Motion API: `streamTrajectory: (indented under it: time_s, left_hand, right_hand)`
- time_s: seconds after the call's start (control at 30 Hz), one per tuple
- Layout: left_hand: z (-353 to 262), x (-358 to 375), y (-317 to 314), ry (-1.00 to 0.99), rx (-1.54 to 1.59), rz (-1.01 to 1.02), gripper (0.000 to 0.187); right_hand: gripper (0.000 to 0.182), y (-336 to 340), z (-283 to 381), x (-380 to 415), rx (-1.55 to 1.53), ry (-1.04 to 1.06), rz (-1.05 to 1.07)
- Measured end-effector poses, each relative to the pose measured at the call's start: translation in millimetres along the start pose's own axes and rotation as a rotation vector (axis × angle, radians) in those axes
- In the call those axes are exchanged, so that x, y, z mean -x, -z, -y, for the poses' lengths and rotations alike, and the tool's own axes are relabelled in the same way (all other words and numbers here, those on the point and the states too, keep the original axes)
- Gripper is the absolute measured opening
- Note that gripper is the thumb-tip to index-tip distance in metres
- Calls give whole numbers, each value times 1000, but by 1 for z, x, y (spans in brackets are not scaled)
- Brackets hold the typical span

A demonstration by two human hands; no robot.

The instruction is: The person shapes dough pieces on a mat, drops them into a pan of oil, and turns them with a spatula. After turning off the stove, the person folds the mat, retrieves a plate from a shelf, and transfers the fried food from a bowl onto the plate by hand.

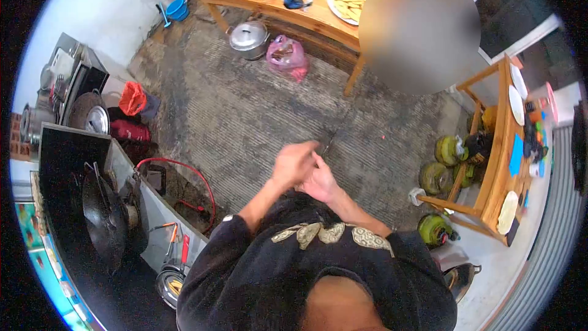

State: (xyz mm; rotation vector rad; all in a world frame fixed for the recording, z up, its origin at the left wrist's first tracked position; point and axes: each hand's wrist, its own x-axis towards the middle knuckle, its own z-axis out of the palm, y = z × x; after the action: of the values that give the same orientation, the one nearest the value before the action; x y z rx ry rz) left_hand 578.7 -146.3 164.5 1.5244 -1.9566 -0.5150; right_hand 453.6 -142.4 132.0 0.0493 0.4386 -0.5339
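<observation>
My left hand and my right hand meet in front of my body, above the concrete floor. The left lies partly over the right, its fingers smeared by motion. On the right hand the thumb and part of the palm show; its other fingers are mostly hidden behind the left. I cannot tell whether anything is between them. Both forearms come out of the dark sleeves of my top.
Ahead, a wooden table bears a plate of yellow food; a lidded pot and pink bag are below. A wok stands left. Right are a wooden shelf and green gas cylinders. A round blur hides the upper right.
</observation>
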Motion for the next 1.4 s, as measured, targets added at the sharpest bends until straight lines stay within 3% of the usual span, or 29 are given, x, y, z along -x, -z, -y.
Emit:
streamTrajectory:
  time_s: [0.03, 0.07, 0.1, 0.13, 0.17, 0.2, 0.23, 0.27, 0.4, 0.47, 0.57, 0.63, 0.7, 0.77, 0.8, 0.87, 0.97, 1.0, 1.03, 1.17, 1.23, 1.3, 1.33, 1.4]
  left_hand:
    - [51, 8, 8, 75, -77, -144, 30]
    - [121, 26, 10, 105, -176, -153, 27]
    - [154, 37, 27, 408, -321, -25, 32]
    - [207, 70, 28, 502, -517, 86, 47]
    - [231, 88, 44, 729, -572, 400, 62]
    - [265, 100, 47, 987, -461, 613, 62]
    - [288, 113, 55, 978, -354, 694, 59]
    - [294, 123, 56, 967, -234, 580, 58]
    - [299, 114, 51, 1018, 168, 224, 52]
    - [334, 130, 21, 1066, 106, 248, 44]
    - [363, 152, 7, 1138, 164, 341, 40]
    - [388, 178, 4, 1204, 228, 460, 39]
    - [401, 190, 7, 987, -1, 610, 38]
    - [415, 169, 18, 752, -263, 632, 37]
    - [426, 153, 31, 947, -122, 566, 36]
    - [445, 100, 52, 1331, 217, 210, 34]
    - [455, -13, 99, 1566, 591, -223, 36]
    - [457, -62, 121, 1633, 728, -372, 40]
    - [462, -99, 142, 1612, 764, -396, 39]
    - [532, -201, 213, 1285, 848, -394, 32]
    - [560, -265, 262, 1070, 811, -165, 31]
    - [575, -345, 314, 802, 1047, 74, 31]
    - [576, -386, 338, 830, 1097, 220, 29]
    - [601, -458, 370, 382, 914, 626, 33]
  right_hand:
    - [64, -7, 5, -24, 45, -83, 77]
    - [63, -28, 18, -37, 136, -148, 126]
    - [62, -56, 36, -41, 227, -210, 172]
    - [61, -73, 57, -49, 322, -273, 217]
    - [57, -70, 76, -65, 350, -245, 242]
    - [49, -75, 95, -79, 452, -150, 151]
    - [37, -67, 116, -96, 568, -80, -47]
    - [24, -55, 136, -114, 427, 11, -214]
    - [14, -17, 226, -174, 231, 161, -372]
    - [6, 4, 269, -211, 311, 237, -466]
    - [8, 9, 316, -276, 348, 366, -552]
    - [14, -2, 344, -327, 155, 348, -479]
    - [27, -21, 363, -368, 29, 316, -524]
    - [28, -43, 388, -405, 51, 280, -420]
    - [28, -52, 397, -424, 70, 243, -372]
    - [23, -75, 411, -460, 285, 110, -387]
    - [12, -148, 409, -507, 696, -114, -353]
    - [20, -159, 402, -528, 866, -217, -311]
    - [30, -171, 394, -551, 1031, -314, -264]
    - [26, -218, 345, -652, 1433, -627, 76]
    - [29, -247, 335, -702, 1498, -714, 156]
    - [29, -280, 326, -760, 1536, -705, 197]
    - [30, -288, 324, -792, 1536, -632, 180]
    - [31, -299, 323, -853, 1519, -486, 140]
